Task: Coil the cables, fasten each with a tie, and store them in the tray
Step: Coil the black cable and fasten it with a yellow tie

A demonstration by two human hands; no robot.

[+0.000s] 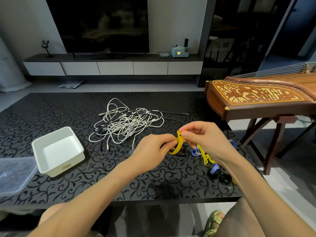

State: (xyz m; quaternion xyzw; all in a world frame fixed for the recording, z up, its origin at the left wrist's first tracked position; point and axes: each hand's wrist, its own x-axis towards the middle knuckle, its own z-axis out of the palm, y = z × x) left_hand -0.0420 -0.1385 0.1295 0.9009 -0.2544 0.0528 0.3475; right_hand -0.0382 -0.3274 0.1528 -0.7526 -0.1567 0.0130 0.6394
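Note:
A tangled heap of white and black cables (126,123) lies in the middle of the dark patterned table (51,113). A white tray (58,152) stands to its left with nothing in it. My left hand (152,147) and my right hand (205,137) are raised just above the table, in front of the heap, and both pinch a curved yellow tie (178,145) between their fingertips. More ties, yellow (206,156), blue (195,151) and black (224,178), lie on the table under and beside my right wrist, partly hidden by it.
A clear plastic lid (15,175) lies at the table's left front corner. A wooden zither (259,96) on a stand is just beyond the table's right side. A TV (97,24) and low console (112,65) are at the far wall. My knees show below the table's front edge.

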